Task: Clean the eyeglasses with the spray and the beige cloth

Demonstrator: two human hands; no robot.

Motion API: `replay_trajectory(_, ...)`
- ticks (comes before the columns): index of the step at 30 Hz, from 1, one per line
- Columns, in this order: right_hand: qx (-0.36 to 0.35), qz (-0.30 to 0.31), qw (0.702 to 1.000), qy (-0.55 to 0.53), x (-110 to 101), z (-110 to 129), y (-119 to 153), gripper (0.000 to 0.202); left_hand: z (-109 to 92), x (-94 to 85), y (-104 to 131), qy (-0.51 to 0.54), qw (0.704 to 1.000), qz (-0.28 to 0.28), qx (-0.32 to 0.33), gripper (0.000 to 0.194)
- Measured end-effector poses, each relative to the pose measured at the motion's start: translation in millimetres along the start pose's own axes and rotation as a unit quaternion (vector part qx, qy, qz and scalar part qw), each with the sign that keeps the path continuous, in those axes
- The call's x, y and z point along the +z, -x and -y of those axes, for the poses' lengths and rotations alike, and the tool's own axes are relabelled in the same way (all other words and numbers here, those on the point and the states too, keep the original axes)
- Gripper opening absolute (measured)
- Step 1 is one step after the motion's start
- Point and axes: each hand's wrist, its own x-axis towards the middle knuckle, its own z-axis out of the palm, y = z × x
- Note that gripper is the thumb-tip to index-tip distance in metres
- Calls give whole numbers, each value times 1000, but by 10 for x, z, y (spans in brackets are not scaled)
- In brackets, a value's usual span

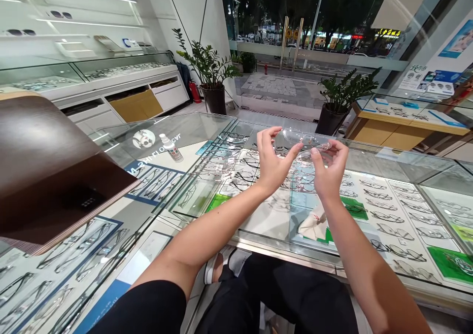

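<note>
A pair of thin-rimmed eyeglasses [292, 136] with clear lenses is held up above the glass display case [258, 225]. My left hand [273, 156] grips one side between thumb and fingers. On the other side, my right hand [330, 169] pinches the frame the same way. Below my right hand a pale cloth [314, 224] lies on the glass, over a green patch. To the left on the counter stands a small white-capped spray bottle [171, 148]. The fine parts of the eyeglasses blur against the case behind them.
Rows of eyeglass frames [384, 203] lie inside the case under the glass. A dark brown chair back or board [55, 161] juts in at the left. Potted plants [214, 97] stand beyond the counter by the glass door [291, 43]. A round white case or disc [144, 138] sits at the left.
</note>
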Motion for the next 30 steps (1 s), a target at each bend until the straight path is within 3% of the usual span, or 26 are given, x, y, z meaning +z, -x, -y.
replay_trajectory(10, -29, -8, 999, 18, -2, -1, 1, 51, 24, 13, 7, 23, 999, 15, -24, 60)
replay_trajectory(19, -112, -54, 990, 68, -17, 87, 3, 51, 32, 39, -2, 77, 991, 50, -93, 59)
replay_trajectory(30, -88, -35, 994, 59, -14, 98, 7, 51, 34, 32, -3, 43, 997, 35, -58, 59)
